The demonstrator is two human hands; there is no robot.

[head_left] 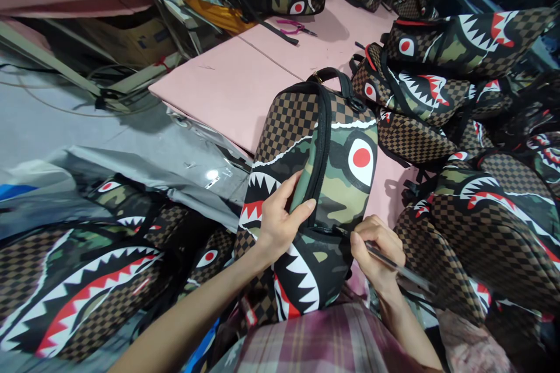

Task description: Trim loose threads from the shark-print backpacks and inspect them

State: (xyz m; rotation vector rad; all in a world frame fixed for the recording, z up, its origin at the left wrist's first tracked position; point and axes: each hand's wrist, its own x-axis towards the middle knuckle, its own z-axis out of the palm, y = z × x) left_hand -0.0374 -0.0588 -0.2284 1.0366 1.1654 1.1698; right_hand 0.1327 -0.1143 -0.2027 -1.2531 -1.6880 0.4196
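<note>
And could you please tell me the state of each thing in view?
Held backpack, gripped at its front.
Carrying handle, arched up.
Left hand, gripping the held backpack.
Right hand, closed on a thin tool.
Thin tool, blurred; its type unclear.
Pink-handled tool, lying on the pink table.
Right-side backpacks, piled up.
Left-side backpacks, lying together.

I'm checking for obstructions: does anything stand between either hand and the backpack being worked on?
Nothing visible does. The left hand directly touches the backpack; the right hand, holding a slim tool, is close against its side.
</note>
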